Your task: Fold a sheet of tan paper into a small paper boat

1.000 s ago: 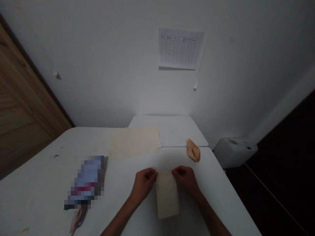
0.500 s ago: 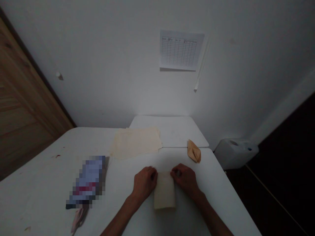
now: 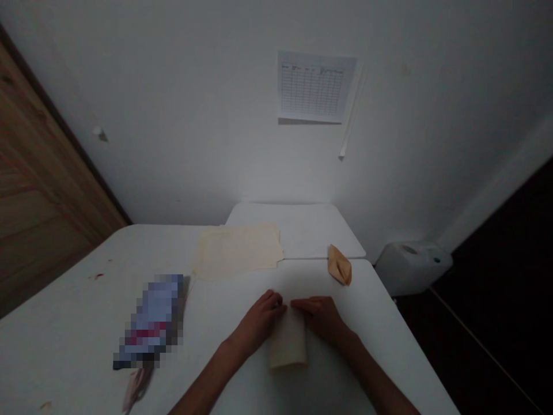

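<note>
A pale, cream folded sheet of paper (image 3: 288,346) lies on the white table in front of me, narrow side toward me. At its far left corner, my left hand (image 3: 263,316) is closed, thumb and bent fingers pinching the edge. From the other side my right hand (image 3: 319,316) reaches in, its fingers held together and laid along the same far edge, gripping it. The two hands' fingertips are nearly meeting. A folded brown paper boat (image 3: 340,266) sits beyond my right hand. Behind my left hand a large cream sheet (image 3: 237,251) lies flat.
On the left of the table (image 3: 224,380) is a blurred bluish pouch (image 3: 151,317) with a pinkish strap (image 3: 136,383). A printed chart (image 3: 315,86) hangs on the wall. Off the table's right edge stands a whitish plastic jerrycan (image 3: 410,268). A wooden door (image 3: 38,167) is at left.
Both hands have moved inward along the paper's far edge, so their fingertips are closer together. My right hand's fingers have straightened. The near end of the paper looks more curved.
</note>
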Demonstrator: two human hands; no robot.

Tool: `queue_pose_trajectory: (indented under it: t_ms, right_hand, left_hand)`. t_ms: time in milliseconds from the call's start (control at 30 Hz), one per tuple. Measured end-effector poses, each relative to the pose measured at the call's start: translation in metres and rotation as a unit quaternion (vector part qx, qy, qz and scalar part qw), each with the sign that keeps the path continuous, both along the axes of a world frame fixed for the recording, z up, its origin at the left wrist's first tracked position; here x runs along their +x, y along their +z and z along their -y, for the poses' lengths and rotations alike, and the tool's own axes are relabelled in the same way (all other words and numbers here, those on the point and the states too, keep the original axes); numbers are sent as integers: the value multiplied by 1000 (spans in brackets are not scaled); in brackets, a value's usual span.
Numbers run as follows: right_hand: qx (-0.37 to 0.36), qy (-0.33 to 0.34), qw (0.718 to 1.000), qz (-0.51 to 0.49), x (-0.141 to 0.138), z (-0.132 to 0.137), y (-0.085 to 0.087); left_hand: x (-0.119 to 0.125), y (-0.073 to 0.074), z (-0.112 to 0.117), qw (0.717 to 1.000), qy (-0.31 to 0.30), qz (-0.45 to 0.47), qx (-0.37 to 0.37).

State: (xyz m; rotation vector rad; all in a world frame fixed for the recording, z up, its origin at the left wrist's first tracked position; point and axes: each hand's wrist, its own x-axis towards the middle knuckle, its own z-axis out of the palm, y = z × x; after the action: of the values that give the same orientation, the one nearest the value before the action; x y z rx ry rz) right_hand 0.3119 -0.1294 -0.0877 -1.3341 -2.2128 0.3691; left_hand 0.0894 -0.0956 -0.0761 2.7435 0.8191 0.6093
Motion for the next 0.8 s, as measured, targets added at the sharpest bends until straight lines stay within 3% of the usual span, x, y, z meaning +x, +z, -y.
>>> queue_pose_trajectory:
  t_ms: [167,400,800]
  right_hand:
    - [-15,19,998,63,-2,1,12]
    - [-18,-9,991,131,-3,3,16]
    - [-32,-93,993,58,9,7,5]
  left_hand:
    - [0,8,2,999,-42,-18,-25]
    - [-6,5,8,999,-13,-20,-45]
    - [-16,20,15,997,5,40,-67]
